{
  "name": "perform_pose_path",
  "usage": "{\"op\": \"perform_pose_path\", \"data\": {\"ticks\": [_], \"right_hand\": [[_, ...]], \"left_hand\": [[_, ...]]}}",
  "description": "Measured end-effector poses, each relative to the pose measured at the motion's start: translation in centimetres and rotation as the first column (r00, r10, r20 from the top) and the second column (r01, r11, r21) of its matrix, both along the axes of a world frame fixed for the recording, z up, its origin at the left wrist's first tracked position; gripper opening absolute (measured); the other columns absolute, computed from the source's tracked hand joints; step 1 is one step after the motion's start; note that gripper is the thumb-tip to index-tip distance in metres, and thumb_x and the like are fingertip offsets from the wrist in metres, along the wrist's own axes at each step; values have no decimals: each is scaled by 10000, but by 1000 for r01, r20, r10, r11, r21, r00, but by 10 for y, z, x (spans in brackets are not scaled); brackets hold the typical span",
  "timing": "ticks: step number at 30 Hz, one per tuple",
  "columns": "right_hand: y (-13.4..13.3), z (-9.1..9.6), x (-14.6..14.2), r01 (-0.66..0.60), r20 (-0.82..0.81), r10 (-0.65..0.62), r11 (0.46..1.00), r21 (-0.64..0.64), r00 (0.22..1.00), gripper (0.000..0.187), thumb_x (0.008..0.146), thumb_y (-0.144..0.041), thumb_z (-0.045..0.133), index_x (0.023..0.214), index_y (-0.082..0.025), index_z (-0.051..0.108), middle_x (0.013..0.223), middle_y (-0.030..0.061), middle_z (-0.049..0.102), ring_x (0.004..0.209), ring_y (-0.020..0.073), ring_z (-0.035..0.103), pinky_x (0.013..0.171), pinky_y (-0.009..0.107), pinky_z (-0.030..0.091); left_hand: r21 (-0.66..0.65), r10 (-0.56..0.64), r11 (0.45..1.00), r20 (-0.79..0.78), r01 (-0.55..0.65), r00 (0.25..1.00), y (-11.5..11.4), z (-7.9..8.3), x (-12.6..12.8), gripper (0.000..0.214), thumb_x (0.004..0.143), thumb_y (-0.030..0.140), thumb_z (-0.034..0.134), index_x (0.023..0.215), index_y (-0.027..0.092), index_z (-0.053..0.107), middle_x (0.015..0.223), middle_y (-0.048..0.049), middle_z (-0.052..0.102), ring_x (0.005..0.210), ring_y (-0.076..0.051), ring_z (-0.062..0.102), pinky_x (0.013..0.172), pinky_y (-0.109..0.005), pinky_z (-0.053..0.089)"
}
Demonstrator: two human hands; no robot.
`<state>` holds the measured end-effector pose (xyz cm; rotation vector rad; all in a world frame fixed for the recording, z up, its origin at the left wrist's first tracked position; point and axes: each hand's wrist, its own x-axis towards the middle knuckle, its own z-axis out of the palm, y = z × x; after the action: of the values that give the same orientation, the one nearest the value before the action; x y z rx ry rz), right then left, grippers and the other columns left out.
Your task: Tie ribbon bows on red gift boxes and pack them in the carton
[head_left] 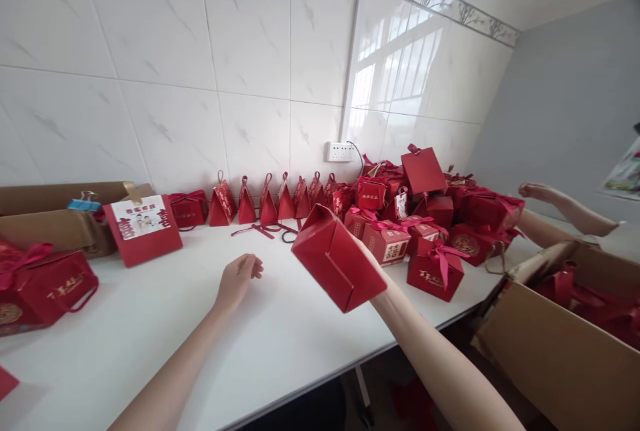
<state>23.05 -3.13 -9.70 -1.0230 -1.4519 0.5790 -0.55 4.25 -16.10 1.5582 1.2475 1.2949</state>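
Observation:
My right hand (368, 255) holds a red paper gift box (337, 261) up over the table, tilted so that its folded bottom flaps face me. Its fingers are mostly hidden behind the box. My left hand (241, 276) hovers over the white table (240, 364), left of the box, its fingers loosely bent with nothing seen in them. Just behind the hands lie loose red ribbon strips (263, 231) and a dark loop (289, 236). Against the wall stands a row of triangular red gift boxes (246, 204) with ribbon loops on top.
Red gift boxes with bows (387, 241) are piled at the right. A cardboard box (560, 351) of red packages stands by the table's right edge, near another person's arm (570, 207). At left are a pictured red box (145, 234), a bow-tied box (50, 291) and a blue clip (84, 205).

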Motion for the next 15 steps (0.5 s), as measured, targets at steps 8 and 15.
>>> {"op": "perform_pose_path", "data": {"ticks": [8, 15], "right_hand": [[-30, 23, 9, 21, -396, -61, 994, -105, 916, 469, 548, -547, 763, 537, -171, 482, 546, -21, 530, 481, 88, 459, 465, 208, 402], [-48, 10, -6, 103, -580, -218, 969, -224, 785, 386, 691, -549, 654, 690, -180, 543, 630, 46, 599, 536, 159, 554, 453, 265, 448]], "left_hand": [[12, -29, 999, -113, 30, 993, -3, 0, -2, 266, 756, 381, 445, 624, 181, 560, 630, -30, 614, 586, -176, 573, 603, -294, 450], [690, 44, 697, 231, -195, 972, -94, 39, 54, 540, 900, 458, 271, 1392, 239, 320, 1479, -74, 311, 1364, -250, 281, 1077, -405, 279]]}}
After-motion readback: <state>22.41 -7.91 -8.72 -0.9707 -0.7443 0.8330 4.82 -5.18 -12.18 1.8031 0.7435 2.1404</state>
